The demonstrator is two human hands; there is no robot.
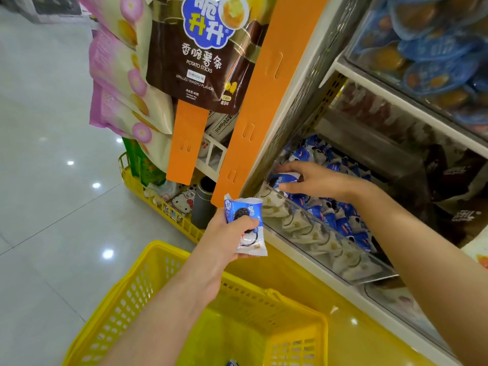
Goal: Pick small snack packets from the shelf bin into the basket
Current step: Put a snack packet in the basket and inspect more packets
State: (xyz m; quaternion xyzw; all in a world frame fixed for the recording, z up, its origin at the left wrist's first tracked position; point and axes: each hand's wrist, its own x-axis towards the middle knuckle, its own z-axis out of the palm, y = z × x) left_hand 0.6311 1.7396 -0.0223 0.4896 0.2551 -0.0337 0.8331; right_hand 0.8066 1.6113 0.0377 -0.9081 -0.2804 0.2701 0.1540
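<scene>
Reaching into the clear shelf bin (343,237), heaped with blue packets, the right hand (314,180) curls its fingers round one packet (286,178), while the left hand (224,241) grips blue-and-white snack packets (247,223) above the yellow basket (148,289), which sits beside the shelf; glossy pale floor tiles (52,194) stretch away to the left, mirroring spots of light

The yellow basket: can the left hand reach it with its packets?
Probably yes: the left hand, gripping cookie packets, is by the far rim of the yellow basket, whose open top is unobstructed.
</scene>
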